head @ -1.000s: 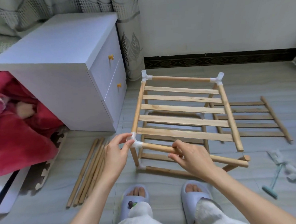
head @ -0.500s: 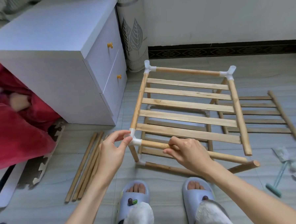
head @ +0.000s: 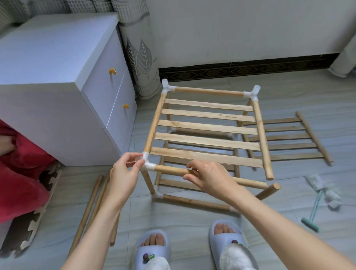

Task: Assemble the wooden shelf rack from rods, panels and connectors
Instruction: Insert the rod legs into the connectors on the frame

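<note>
The rack stands on the floor, two tiers up. Left hand pinches the near corner connector; right hand grips the front rod, its far end seemingly unjoined. A spare panel and rods wait.
</note>
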